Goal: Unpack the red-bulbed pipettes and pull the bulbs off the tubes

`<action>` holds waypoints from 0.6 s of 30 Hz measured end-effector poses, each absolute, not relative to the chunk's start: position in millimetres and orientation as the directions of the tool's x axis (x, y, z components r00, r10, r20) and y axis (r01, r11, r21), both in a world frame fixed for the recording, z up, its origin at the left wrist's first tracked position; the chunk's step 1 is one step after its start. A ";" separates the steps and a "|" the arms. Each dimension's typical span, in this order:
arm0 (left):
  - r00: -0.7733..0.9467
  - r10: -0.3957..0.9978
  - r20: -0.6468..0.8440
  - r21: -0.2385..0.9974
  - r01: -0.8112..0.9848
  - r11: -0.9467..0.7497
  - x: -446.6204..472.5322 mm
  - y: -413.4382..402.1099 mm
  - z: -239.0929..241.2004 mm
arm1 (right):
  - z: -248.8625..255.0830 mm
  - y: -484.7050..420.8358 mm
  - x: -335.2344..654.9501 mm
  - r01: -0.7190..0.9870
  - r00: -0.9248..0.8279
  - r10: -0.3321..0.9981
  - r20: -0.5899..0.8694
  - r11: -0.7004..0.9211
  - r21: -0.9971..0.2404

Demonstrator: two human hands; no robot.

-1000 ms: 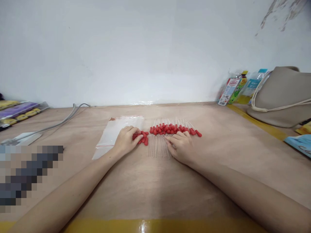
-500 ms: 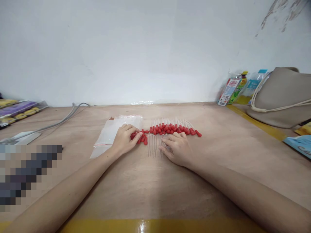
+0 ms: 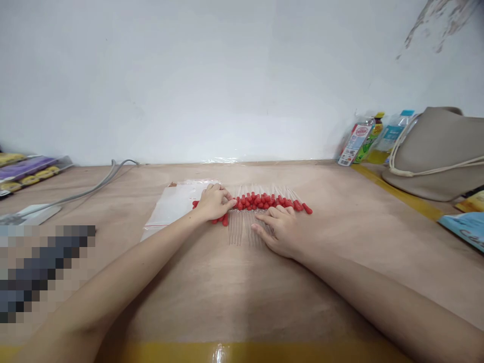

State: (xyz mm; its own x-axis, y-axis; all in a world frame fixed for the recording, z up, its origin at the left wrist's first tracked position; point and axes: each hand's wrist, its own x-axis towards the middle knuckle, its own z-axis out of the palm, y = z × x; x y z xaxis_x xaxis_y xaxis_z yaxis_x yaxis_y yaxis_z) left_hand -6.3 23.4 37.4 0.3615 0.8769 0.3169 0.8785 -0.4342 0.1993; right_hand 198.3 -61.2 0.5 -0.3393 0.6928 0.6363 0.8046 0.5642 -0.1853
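A row of glass droppers with red rubber bulbs (image 3: 270, 201) lies on the wooden table (image 3: 242, 297), bulbs in a line and clear tubes pointing both ways. My left hand (image 3: 215, 202) is curled over a small bunch of red bulbs at the row's left end, fingertips touching the row. My right hand (image 3: 278, 229) lies flat, fingers spread, on the clear tubes just in front of the bulbs. A clear plastic zip bag (image 3: 174, 204) lies flat to the left, partly under my left hand.
A grey cable (image 3: 94, 189) runs along the back left. Flat purple and yellow packs (image 3: 26, 171) sit at far left. Drink bottles (image 3: 368, 136) and a beige bag (image 3: 438, 151) stand at back right; a blue packet (image 3: 467, 227) lies near the right edge.
My left hand has slid right, bringing its bunch of red bulbs up against the main row. My right hand has shifted slightly left over the tubes.
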 end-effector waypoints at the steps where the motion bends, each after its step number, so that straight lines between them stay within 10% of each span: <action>1: 0.360 0.883 0.301 0.207 0.879 -0.429 -5.3 23.8 38.1 | -1.6 -59.4 200.2 0.804 -0.312 0.688 0.656 0.559 -0.204; 18: 0.134 0.922 0.363 0.358 0.894 -0.271 -1.7 13.2 49.6 | -2.8 -57.5 208.9 0.805 -0.239 0.608 0.757 0.560 -0.196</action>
State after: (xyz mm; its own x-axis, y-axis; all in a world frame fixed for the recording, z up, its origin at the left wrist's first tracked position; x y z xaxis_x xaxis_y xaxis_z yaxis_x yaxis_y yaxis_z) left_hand -1.7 13.2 49.6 0.1341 0.9221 0.3631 0.8935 -0.2710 0.3581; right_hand 208.9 -57.5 -2.8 -0.2394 0.6084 0.7567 0.8048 0.5603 -0.1958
